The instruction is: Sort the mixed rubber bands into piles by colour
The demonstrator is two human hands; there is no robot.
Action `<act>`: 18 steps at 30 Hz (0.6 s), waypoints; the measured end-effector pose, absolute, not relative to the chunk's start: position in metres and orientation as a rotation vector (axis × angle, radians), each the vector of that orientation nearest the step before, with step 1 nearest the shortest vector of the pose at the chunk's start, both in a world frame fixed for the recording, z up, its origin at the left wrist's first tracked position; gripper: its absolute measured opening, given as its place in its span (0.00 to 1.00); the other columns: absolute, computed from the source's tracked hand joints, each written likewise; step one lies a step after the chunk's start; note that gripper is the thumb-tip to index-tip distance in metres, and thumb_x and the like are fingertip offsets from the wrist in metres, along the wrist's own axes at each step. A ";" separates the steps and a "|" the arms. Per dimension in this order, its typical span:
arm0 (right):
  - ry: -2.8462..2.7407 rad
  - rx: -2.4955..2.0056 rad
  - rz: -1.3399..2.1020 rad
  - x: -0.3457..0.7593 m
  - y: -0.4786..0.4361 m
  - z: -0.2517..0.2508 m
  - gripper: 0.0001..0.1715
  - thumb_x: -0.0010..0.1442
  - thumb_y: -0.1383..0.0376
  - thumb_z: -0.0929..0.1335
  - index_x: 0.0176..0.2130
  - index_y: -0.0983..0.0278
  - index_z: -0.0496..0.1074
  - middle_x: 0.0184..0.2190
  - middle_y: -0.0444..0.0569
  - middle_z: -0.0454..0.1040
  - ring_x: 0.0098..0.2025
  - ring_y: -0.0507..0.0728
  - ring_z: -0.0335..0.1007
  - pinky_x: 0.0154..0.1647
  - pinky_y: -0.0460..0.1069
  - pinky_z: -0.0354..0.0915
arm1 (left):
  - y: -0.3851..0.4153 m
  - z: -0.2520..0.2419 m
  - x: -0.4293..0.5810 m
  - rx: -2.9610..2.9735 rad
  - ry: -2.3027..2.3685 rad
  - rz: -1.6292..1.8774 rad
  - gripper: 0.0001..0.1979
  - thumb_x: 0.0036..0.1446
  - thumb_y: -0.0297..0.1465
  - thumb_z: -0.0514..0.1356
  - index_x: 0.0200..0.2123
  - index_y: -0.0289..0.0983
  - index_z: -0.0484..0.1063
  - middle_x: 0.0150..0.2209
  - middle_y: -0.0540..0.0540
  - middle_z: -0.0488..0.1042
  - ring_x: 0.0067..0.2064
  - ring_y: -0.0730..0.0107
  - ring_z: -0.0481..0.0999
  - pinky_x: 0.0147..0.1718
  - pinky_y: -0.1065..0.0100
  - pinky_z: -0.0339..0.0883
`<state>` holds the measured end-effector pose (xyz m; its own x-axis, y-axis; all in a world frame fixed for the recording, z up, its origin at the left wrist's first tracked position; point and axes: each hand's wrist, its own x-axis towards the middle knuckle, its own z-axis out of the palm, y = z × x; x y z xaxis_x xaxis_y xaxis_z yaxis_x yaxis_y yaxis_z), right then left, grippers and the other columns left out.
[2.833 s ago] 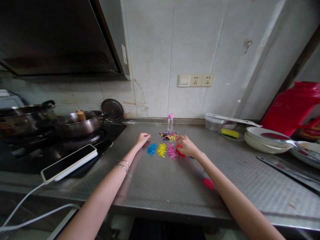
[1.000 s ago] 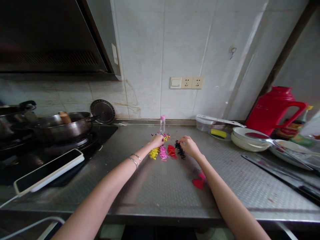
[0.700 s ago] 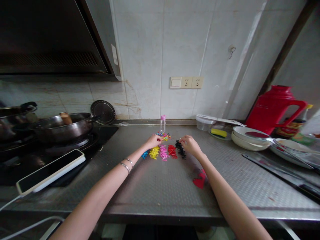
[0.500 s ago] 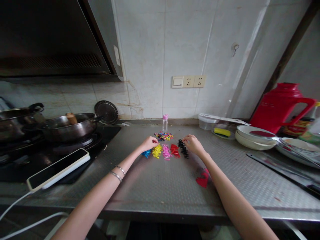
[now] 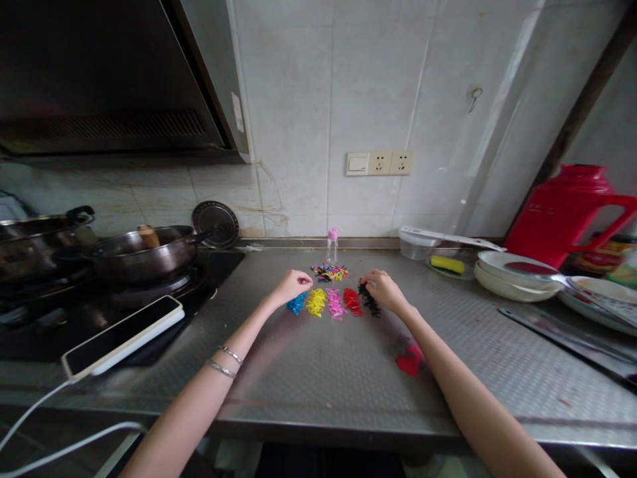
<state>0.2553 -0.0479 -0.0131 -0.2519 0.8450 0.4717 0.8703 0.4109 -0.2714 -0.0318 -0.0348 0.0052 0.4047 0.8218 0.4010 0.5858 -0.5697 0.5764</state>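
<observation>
My left hand (image 5: 292, 286) hovers just behind the blue pile (image 5: 297, 303) of small thin pieces, its thumb and fingertips pinched together. Whatever may be between them is too small to see. To the right lie a yellow pile (image 5: 316, 302), a pink pile (image 5: 336, 305) and a red pile (image 5: 353, 303). My right hand (image 5: 384, 291) is closed at the black pile (image 5: 369, 300), partly covering it, with its fingertips curled downward. Behind the row sits a mixed-colour pile (image 5: 329, 273) of the same pieces, in front of a small clear bottle (image 5: 332, 249) with a pink top.
A red heart-shaped piece (image 5: 409, 362) lies beside my right forearm. Left are a phone (image 5: 124, 335) with a cable and a pan (image 5: 144, 255) on the stove. Bowls (image 5: 515, 282), a yellow sponge (image 5: 448, 265), a long knife-like blade (image 5: 557, 338) and a red thermos jug (image 5: 562, 216) stand right.
My left hand has moved left, from beside the yellow pile to over the blue one. My right hand has edged closer to the black pile. The whole view has shifted slightly.
</observation>
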 end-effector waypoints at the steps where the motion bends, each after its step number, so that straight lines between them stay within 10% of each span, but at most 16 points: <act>1: -2.122 -1.453 -0.055 0.253 -0.048 -0.012 0.14 0.50 0.70 0.60 0.34 0.62 0.73 0.36 0.48 0.69 0.41 0.53 0.61 0.44 0.44 0.55 | -0.034 0.006 -0.035 2.298 1.217 0.977 0.10 0.45 0.31 0.56 0.29 0.31 0.74 0.27 0.45 0.74 0.29 0.73 0.70 0.28 0.74 0.61; 18: -2.319 -1.696 -0.024 0.203 0.004 -0.005 0.15 0.52 0.63 0.62 0.40 0.58 0.71 0.37 0.50 0.72 0.38 0.55 0.67 0.33 0.45 0.59 | -0.023 -0.004 -0.066 2.087 1.427 1.057 0.09 0.44 0.30 0.55 0.26 0.32 0.73 0.27 0.44 0.75 0.31 0.69 0.72 0.32 0.71 0.64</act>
